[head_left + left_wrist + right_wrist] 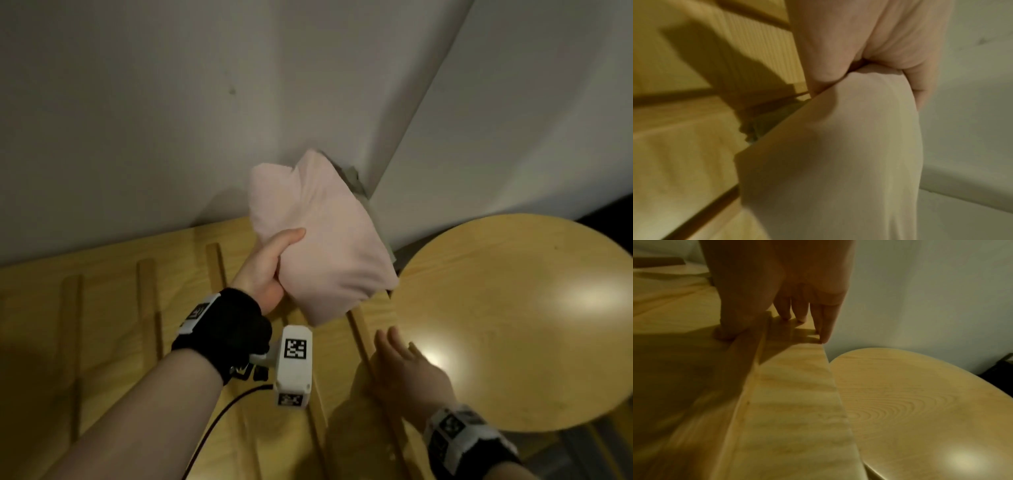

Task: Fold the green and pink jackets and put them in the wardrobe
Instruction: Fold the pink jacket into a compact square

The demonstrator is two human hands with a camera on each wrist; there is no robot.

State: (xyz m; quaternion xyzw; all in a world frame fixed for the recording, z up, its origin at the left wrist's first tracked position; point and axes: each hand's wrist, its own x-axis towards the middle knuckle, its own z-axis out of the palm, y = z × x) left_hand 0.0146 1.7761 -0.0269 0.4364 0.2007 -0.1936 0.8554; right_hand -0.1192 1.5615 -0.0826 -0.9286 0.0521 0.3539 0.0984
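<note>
The left hand (270,270) grips the folded pale pink fabric jacket (322,236), thumb laid across its top face and fingers curled out of sight beneath; in the left wrist view the bundle (838,154) fills the frame with the hand (859,48) closed round its near edge. The jacket is held up in the air, tilted, above the far right corner of the light wooden slatted surface (113,270), close to the angle where the two white wall panels (137,102) meet. A grey-green strip of cloth (352,178) shows along the jacket's far edge; whether it is the green jacket I cannot tell

The right hand (404,366) holds nothing, fingers straight and slightly spread. In the right wrist view its fingertips (824,335) touch the right-hand edge of the slatted surface, the thumb on the other side of a raised wooden rib (750,356). Just beside that edge, across a narrow gap, is the round pale wooden table top (513,325), bare and glossy. The slatted surface left of both hands lies open, crossed only by its ribs
</note>
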